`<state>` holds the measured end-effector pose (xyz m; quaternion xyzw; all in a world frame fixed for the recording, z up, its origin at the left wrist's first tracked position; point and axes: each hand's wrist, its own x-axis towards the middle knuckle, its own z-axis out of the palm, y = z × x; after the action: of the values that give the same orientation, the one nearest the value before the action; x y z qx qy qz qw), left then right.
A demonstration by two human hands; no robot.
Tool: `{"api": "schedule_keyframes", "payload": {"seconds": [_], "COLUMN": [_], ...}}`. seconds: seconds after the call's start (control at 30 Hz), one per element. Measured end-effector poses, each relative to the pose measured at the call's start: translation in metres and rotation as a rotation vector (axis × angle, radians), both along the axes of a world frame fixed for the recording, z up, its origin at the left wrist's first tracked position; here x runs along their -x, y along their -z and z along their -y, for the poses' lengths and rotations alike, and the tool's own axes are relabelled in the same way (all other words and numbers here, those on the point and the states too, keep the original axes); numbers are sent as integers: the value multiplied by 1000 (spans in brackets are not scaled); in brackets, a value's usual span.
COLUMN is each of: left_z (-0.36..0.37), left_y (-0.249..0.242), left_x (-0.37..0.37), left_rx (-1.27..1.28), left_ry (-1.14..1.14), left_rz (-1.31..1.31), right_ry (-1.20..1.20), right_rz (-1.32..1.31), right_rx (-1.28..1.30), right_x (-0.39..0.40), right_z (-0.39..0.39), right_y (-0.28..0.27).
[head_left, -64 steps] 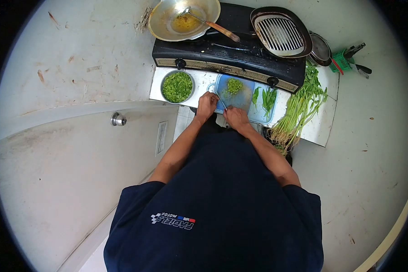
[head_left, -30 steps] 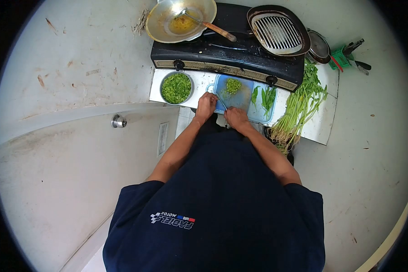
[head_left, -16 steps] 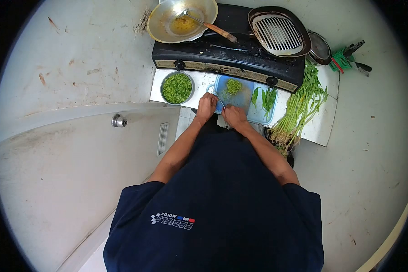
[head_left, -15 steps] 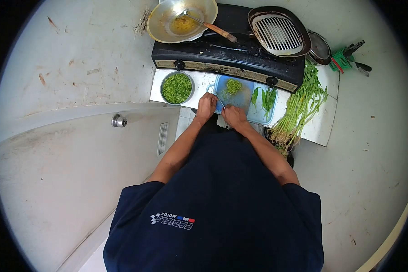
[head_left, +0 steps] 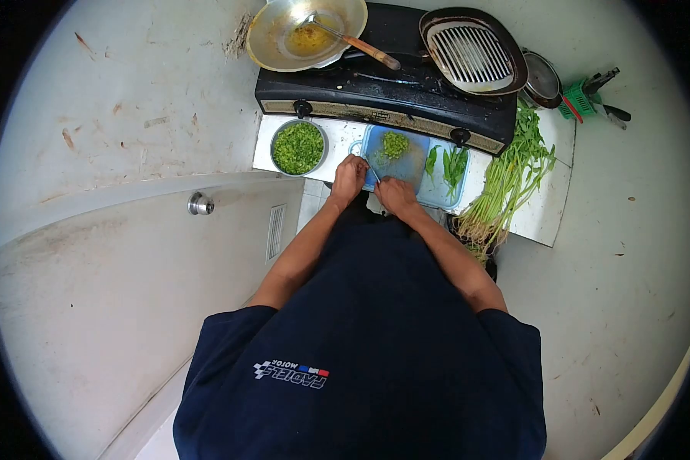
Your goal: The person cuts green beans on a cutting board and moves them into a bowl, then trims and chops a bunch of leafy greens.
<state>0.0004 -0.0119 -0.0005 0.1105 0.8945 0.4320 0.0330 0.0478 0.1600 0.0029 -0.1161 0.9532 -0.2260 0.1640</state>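
A blue plastic cutting board [head_left: 418,165] lies flat on the white counter, just in front of the black stove. Near its far edge sits a small heap of finely chopped greens [head_left: 395,144], bright green and loosely piled. A thin-bladed knife [head_left: 372,171] slants across the board's near left corner, its blade tip pointing away from the person and its handle hidden in a fist. Whatever lies right beneath the blade is too small to make out.

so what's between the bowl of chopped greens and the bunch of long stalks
In the head view, the blue cutting board lies between the bowl and the stalks, with both hands at its near edge.
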Motion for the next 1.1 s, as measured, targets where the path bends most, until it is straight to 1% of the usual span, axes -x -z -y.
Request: {"api": "schedule_keyframes", "payload": {"seconds": [0.17, 0.27, 0.37, 0.47, 0.57, 0.67, 0.77, 0.87, 1.1], "left_z": [0, 1, -1, -3, -3, -2, -2, -5, -7], "left_y": [4, 12, 4, -5, -3, -5, -3, -7, -7], "left_x": [0, 0, -1, -2, -3, -3, -4, -9, -9], "left_rx": [21, 9, 16, 33, 4, 30, 16, -24, 39], "left_ry": [-14, -18, -19, -10, -16, 3, 4, 8, 1], "left_rz": [14, 2, 17, -4, 24, 33, 13, -30, -46], "right_ry": [-10, 31, 66, 26, -1, 26, -28, -4, 21], "right_rz": [40, 33, 11, 11, 39, 17, -33, 2, -2], "right_rx": [13, 22, 15, 36, -3, -7, -20, -21, 15], "right_x": [7, 5, -1, -7, -7, -4, 1, 2, 0], "right_z": [5, 7, 7, 1, -1, 3, 5, 4, 4], "right_y": [-1, 7, 9, 14, 12, 17, 14, 2, 14]}}
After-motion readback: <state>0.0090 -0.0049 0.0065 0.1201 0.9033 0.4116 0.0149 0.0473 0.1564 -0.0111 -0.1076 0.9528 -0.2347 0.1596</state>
